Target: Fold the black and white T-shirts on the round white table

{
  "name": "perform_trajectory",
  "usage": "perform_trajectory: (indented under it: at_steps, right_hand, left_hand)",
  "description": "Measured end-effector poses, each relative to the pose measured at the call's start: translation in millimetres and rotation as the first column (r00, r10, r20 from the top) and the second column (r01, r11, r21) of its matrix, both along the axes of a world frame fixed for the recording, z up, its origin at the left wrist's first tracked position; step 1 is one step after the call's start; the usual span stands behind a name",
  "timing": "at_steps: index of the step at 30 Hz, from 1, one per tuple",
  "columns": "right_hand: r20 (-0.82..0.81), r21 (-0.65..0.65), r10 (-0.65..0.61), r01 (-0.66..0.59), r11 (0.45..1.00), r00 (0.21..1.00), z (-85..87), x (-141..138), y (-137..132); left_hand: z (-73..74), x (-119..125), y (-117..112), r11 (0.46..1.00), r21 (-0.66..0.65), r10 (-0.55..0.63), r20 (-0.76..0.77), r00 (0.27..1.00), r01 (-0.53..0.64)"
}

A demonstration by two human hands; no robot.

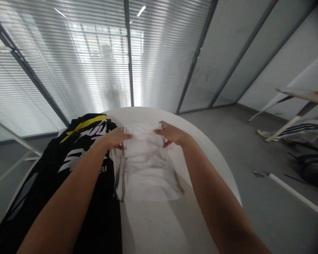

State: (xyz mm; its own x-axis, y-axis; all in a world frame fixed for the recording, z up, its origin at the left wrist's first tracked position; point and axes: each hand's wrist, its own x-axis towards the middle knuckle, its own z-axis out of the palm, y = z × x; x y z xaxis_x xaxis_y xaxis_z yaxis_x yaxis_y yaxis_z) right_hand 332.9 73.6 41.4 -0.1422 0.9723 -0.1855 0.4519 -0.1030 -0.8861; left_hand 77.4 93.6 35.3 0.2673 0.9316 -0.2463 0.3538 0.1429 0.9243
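A white cloth garment, folded into a narrow, wrinkled bundle, lies on a round white table. My left hand grips its far left edge, thumb on top and fingers tucked under. At the far right edge, my right hand pinches the cloth between thumb and fingers. The fingertips below the cloth are partly hidden. Beside the bundle on the left, under my left forearm, spreads a black garment with white lettering and a yellow stripe.
Glass partitions with blinds stand behind the table. A wooden-topped table is at the right, with clothing and a shoe beneath it. A white pole crosses the floor at the right, and white metal legs stand at the left.
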Motion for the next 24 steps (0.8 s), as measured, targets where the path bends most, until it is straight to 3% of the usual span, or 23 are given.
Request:
perform_trajectory:
  at_steps: [2, 5, 9, 13, 18, 21, 24]
  right_hand:
    - [-0.111, 0.164, -0.001, 0.02, 0.986, 0.994, 10.9, 1.9, -1.9]
    - [-0.298, 0.414, 0.004, 0.126, 0.902, 0.954, 34.0, 5.2, -9.4]
    - [-0.427, 0.554, 0.016, 0.248, 0.795, 0.904, 65.7, 8.6, -29.8]
    - [-0.459, 0.579, -0.001, 0.299, 0.759, 0.889, 86.3, 8.9, -53.8]
    - [-0.412, 0.601, 0.03, 0.246, 0.761, 0.911, 100.8, 1.8, -76.7]
    - [-0.385, 0.59, 0.033, 0.219, 0.777, 0.923, 108.4, -1.7, -86.6]
    - [-0.372, 0.552, 0.018, 0.206, 0.808, 0.928, 109.5, -1.0, -85.0]
  left_hand:
    - [9.8, -0.2, 0.3, 0.988, 0.148, 0.036, 0.127, 0.991, -0.054]
    - [32.9, -1.1, -5.5, 0.91, 0.393, -0.009, 0.332, 0.943, -0.13]
    - [70.1, -3.2, -27.4, 0.798, 0.575, -0.1, 0.422, 0.901, -0.181]
    - [96.6, -6.3, -50.9, 0.786, 0.605, -0.21, 0.459, 0.863, -0.131]
    - [115.7, -14.6, -71.5, 0.865, 0.495, -0.204, 0.508, 0.837, -0.089]
    - [122.4, -19.4, -76.4, 0.882, 0.461, -0.188, 0.526, 0.83, -0.093]
    - [116.5, -20.8, -66.5, 0.894, 0.431, -0.13, 0.511, 0.85, -0.123]
